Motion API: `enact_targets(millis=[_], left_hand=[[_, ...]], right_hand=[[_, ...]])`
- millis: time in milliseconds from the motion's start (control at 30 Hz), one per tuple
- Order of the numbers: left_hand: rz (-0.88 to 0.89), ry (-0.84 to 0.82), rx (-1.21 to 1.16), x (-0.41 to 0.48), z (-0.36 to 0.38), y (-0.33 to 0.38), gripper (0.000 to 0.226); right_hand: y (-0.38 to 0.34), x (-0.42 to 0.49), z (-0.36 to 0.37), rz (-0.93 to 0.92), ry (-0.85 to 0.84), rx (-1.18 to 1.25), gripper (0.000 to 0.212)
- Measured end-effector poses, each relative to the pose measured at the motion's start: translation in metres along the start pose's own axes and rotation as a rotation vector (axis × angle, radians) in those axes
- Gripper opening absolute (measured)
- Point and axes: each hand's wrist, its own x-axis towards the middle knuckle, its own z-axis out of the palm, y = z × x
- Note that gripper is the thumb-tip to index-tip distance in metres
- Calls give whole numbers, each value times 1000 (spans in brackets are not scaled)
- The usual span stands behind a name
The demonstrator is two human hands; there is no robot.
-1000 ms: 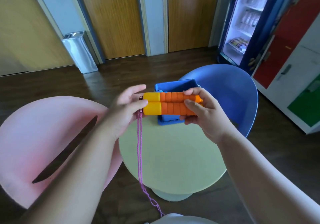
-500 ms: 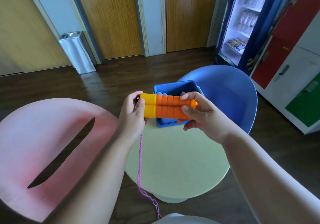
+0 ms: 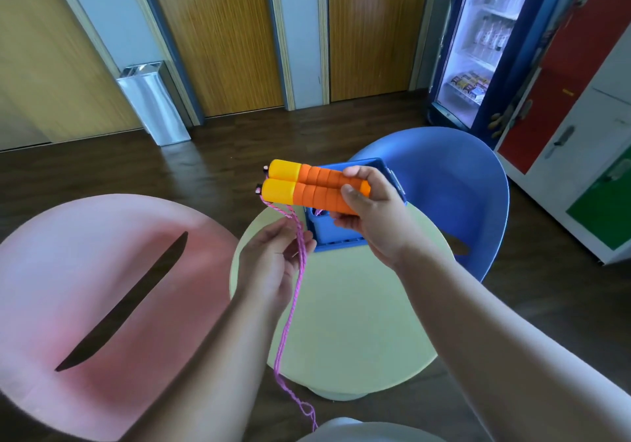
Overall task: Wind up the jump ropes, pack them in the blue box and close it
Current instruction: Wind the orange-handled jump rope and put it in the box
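Observation:
My right hand (image 3: 370, 216) grips the two orange and yellow jump rope handles (image 3: 307, 187) side by side, held level above the blue box (image 3: 338, 240). The pink rope (image 3: 293, 291) hangs from the yellow ends, doubled, down past the table edge toward my lap. My left hand (image 3: 273, 260) is below the handles and holds the doubled rope between thumb and fingers. The blue box stands open on the round pale green table (image 3: 358, 322), mostly hidden behind my right hand; something pink shows inside it.
A pink chair (image 3: 85, 288) stands at the left of the table and a blue chair (image 3: 450, 182) behind it at the right. A metal bin (image 3: 153, 103), wooden doors and a drinks fridge (image 3: 478, 42) line the far wall.
My left hand has let go of the yellow handle ends and dropped down to take the rope. My right hand now holds both handles alone, slightly raised.

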Motion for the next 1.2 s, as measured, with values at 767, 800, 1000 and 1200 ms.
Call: enact_targets(millis=[767,800,1000,1200], left_hand=[[8,31,500,-15,3,-14,8],[27,47,530,-15,3,-15,6],[-19,52,533,-16,6,-16,5],[-29,-8,536,-16,10,-21,6]], right_hand=[[28,-22,-1,32,-151,-381,22],[29,-22,-2,24,-153,-375,23],[29,-25,-6,29,-167,-276,24],[25,-21,-9,32,-135,-200,24]])
